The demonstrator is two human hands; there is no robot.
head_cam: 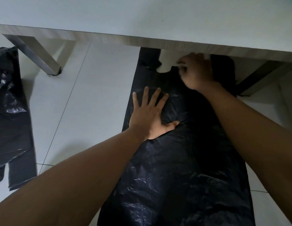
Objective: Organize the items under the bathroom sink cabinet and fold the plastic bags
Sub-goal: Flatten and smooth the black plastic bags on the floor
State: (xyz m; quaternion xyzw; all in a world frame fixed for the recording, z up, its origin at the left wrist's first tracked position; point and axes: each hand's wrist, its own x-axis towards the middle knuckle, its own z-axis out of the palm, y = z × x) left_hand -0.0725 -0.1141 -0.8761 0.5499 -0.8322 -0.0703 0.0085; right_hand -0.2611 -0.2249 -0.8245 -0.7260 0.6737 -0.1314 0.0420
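Fingers (146, 95) of the left hand (150, 118) are spread wide and straight, palm down, pressing flat on the black plastic bag (182, 160) near its middle, thumb stretched out to the side across a wrinkled patch. The bag lies directly under that palm, touching it all the way.

Over to the right hand (197, 70): it's up at the bag's far end, fingers (182, 69) curled down at the top edge beside the cut-out between the two handle straps. It's blurred, so I cannot tell whether those fingers pinch the plastic or only touch it.

Moving outward, the bag runs lengthwise away from the person on the white tiled floor (93, 95), smooth in places, crinkled in others. The left strap (149, 57) and the right strap (223, 69) reach under the wood-grain edge of a white table (142, 13). A metal leg (37, 54) slants down to the floor at left, a darker one (259, 75) at right.

Well apart at the far left lies a second black bag (11, 128), crumpled.
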